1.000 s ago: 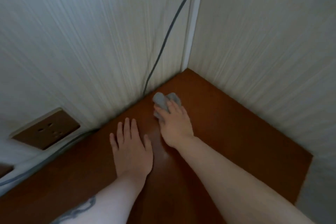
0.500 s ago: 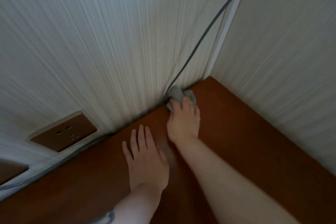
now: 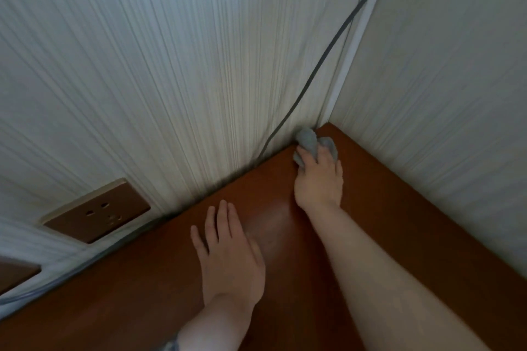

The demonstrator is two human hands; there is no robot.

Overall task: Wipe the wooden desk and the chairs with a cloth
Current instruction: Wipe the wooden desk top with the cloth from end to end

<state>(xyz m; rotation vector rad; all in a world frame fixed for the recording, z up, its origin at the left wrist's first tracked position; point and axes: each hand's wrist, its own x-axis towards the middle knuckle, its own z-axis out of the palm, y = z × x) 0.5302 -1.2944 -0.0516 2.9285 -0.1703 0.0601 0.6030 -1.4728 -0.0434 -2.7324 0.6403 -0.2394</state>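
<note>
The reddish-brown wooden desk [image 3: 385,222] fills the lower half of the head view and runs into a wall corner. A small grey cloth [image 3: 309,142] lies bunched at that far corner. My right hand [image 3: 319,179] holds it, fingers curled over the cloth and pushing it against the desk top by the wall. My left hand [image 3: 228,259] rests flat on the desk nearer to me, fingers straight and together, holding nothing. No chair is in view.
Striped white walls [image 3: 171,65] meet at the corner. A dark cable [image 3: 322,57] runs down the wall and behind the desk's back edge. A brown wall socket [image 3: 97,212] sits at the left, with another cable [image 3: 85,262] along the desk edge below it.
My right hand has slid the cloth along the back edge, past the cable, into the wall corner. My left hand has stayed flat on the desk. The view has shifted left.
</note>
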